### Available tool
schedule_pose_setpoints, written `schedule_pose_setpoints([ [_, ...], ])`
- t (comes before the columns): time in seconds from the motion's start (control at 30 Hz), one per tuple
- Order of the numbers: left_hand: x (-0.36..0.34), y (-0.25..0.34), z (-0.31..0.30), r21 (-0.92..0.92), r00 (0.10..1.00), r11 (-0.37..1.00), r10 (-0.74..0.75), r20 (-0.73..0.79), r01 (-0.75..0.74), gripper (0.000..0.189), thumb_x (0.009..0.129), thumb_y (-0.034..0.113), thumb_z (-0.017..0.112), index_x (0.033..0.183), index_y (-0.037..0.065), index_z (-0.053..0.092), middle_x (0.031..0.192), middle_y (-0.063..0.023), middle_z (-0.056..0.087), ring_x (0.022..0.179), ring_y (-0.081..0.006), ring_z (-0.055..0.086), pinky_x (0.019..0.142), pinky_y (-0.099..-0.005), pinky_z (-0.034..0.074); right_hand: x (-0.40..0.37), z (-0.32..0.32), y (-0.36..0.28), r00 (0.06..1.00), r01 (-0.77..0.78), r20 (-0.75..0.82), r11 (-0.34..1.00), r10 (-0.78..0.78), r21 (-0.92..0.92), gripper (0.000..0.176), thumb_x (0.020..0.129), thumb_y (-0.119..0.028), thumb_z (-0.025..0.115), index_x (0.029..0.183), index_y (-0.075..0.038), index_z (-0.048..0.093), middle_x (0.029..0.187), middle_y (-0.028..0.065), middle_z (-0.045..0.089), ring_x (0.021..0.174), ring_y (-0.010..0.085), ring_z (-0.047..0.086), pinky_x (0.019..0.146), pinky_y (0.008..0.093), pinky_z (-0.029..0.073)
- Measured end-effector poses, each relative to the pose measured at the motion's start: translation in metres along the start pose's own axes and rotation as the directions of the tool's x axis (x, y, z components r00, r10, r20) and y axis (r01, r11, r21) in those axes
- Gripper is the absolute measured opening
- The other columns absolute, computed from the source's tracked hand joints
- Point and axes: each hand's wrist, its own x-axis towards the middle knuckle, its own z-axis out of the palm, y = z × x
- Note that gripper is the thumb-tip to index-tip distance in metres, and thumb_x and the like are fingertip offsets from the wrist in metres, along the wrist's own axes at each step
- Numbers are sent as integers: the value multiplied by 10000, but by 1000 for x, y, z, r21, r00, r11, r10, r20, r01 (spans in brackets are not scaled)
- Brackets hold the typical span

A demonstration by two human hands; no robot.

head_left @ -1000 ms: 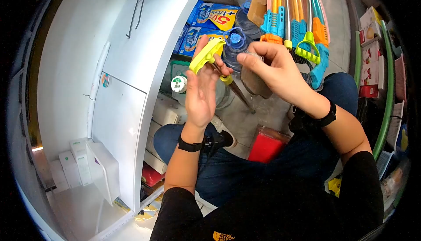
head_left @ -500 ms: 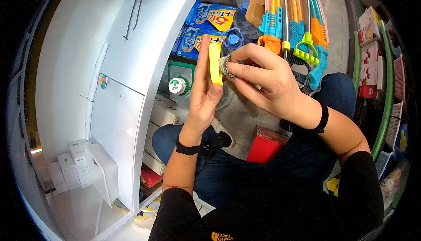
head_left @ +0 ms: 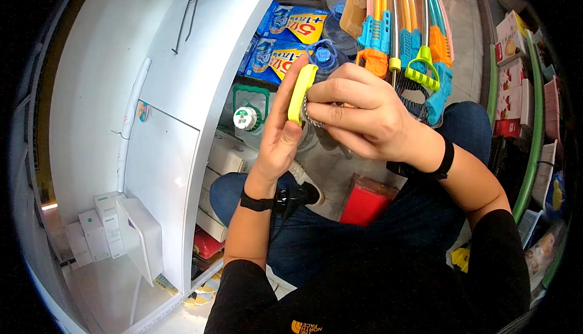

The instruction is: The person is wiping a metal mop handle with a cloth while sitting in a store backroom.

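Note:
A flat yellow object (head_left: 301, 94) stands on edge between my two hands. My left hand (head_left: 283, 121) lies along its left side, fingers stretched upward and thumb at its lower end, holding it. The fingers of my right hand (head_left: 364, 112) are bent together over a small grey, beaded or woven piece (head_left: 308, 112), which touches the right face of the yellow object. Most of that grey piece is hidden by my fingers.
A white shelf unit (head_left: 161, 127) stands at the left. Blue boxes (head_left: 273, 54) and water bottles (head_left: 246, 118) are beyond my hands. Colourful toys (head_left: 410, 48) lean at the upper right. A red box (head_left: 367, 200) is on the floor, and shelved goods line the right.
The yellow object has tilted slightly to the right at its top. My right hand has moved closer, its fingers now covering more of the grey piece.

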Motion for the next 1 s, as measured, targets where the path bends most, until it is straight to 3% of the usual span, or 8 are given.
schedule_pose_setpoints([
  [0.13, -1, 11, 2, -219, 990, 966, -141, -4, 137, 867, 1013, 577, 497, 1607, 11, 218, 1409, -164, 487, 1313, -248, 491, 1186, -385, 313, -1, 1, -6, 963, 192, 190, 981, -191, 15, 269, 746, -101, 739, 1008, -45, 715, 1032, 57, 652, 854, 267, 610, 742, 371, 518],
  [0.27, 1, -11, -15, -299, 987, 944, -157, -40, 138, 738, 1041, 620, 375, 1454, 10, 415, 1202, -114, 524, 1144, -261, 551, 1112, -466, 388, -20, 18, -11, 928, -347, 221, 911, 300, 223, 106, 884, -117, 676, 927, -27, 639, 828, 73, 559, 793, 234, 581, 740, 365, 494],
  [0.4, -2, -11, -18, -300, 986, 949, -135, -100, 99, 686, 1062, 593, 333, 1405, 8, 440, 1202, -131, 530, 1105, -262, 553, 1108, -480, 387, -18, 3, 8, 568, -799, 306, 423, 764, 426, 291, 1037, -223, 555, 1037, 58, 628, 840, 60, 660, 822, 102, 592, 760, 292, 494],
  [0.53, -3, -16, -18, -347, 992, 936, -93, -80, 60, 652, 1078, 524, 361, 1478, 9, 381, 1218, -131, 541, 1108, -259, 569, 1096, -521, 404, -10, -7, 16, 255, -708, 410, -120, 875, 696, 270, 1007, -217, 575, 1024, 23, 699, 890, 76, 720, 767, 110, 660, 723, 269, 532],
  [0.57, -2, -15, -16, -327, 991, 943, -98, -91, 63, 655, 1070, 546, 363, 1459, 20, 394, 1216, -130, 537, 1100, -264, 564, 1081, -511, 407, -15, -11, 22, 233, -517, 503, -332, 832, 789, 288, 982, -187, 569, 1132, 33, 679, 965, 98, 734, 841, 166, 704, 749, 297, 565],
  [0.6, -1, -13, -13, -307, 989, 949, -104, -104, 67, 658, 1062, 569, 365, 1439, 31, 407, 1214, -128, 533, 1092, -268, 560, 1065, -500, 410, -7, -20, 18, 394, -363, 606, -489, 691, 793, 347, 976, -118, 516, 1270, 42, 610, 1083, 115, 721, 947, 188, 719, 816, 318, 593],
  [0.67, 0, -9, -6, -320, 985, 946, -104, -136, 55, 640, 1055, 556, 403, 1435, 41, 387, 1226, -127, 529, 1090, -272, 566, 1045, -497, 421, -10, -19, 22, 532, -381, 530, -372, 661, 846, 398, 995, -90, 532, 1377, 21, 537, 1183, 113, 692, 1033, 180, 710, 875, 308, 599],
  [1.0, -13, -10, 19, -205, 993, 975, -97, -70, 81, 677, 1016, 553, 534, 1378, 12, 348, 1294, -86, 449, 1227, -170, 446, 1069, -365, 365, -16, 5, 9, 467, -541, 388, -91, 794, 836, 296, 968, -136, 683, 1231, -11, 631, 979, 27, 696, 759, 69, 657, 627, 214, 555],
])
